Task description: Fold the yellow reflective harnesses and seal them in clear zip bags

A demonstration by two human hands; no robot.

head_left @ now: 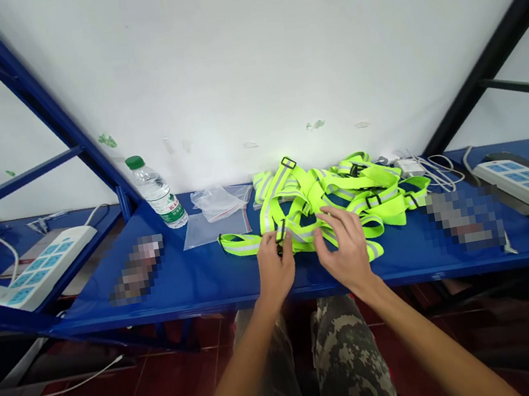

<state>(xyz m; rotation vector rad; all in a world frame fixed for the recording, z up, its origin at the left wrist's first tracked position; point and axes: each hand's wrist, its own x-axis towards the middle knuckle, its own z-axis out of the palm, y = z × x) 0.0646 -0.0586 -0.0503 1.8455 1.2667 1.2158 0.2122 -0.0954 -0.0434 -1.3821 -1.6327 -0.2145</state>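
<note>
A tangled pile of neon yellow straps (380, 195) with grey reflective stripes and black buckles lies on the blue table. At the pile's near left side, my left hand (276, 267) pinches a strap at a black buckle (280, 232). My right hand (347, 248) is over the near middle of the pile, thumb and fingers apart, with nothing visibly held. Some strap parts behind its fingers are hidden. Clear plastic bags (218, 206) lie just left of the straps.
A water bottle with a green cap (158, 192) stands at the back left of the blue table (239, 287). White power strips (48, 268) lie at both sides. A white charger with cable (410, 166) is behind the pile. Blue frame posts rise left and right.
</note>
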